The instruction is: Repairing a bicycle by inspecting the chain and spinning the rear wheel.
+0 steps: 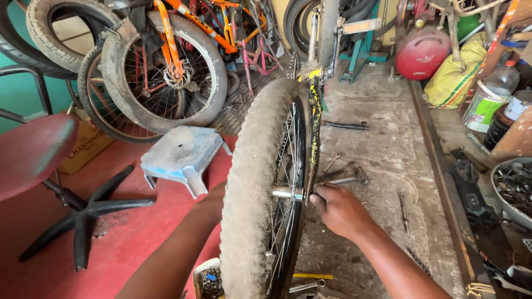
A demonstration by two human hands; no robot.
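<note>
Gripping axle end point(288, 193) at wheel point(260, 182) hub, right hand point(341, 210) closed; left hand point(213, 196) at nine o'clock behind tyre, grip unseen.

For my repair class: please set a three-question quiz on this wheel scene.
1. True or false: the right hand is at the hub of the wheel.
2. What lies on the floor just beyond that hand? A) hammer B) bucket C) helmet
3. The left hand is hidden behind the ____.

Key: 1 true; 2 A, the hammer; 3 wheel.
</note>
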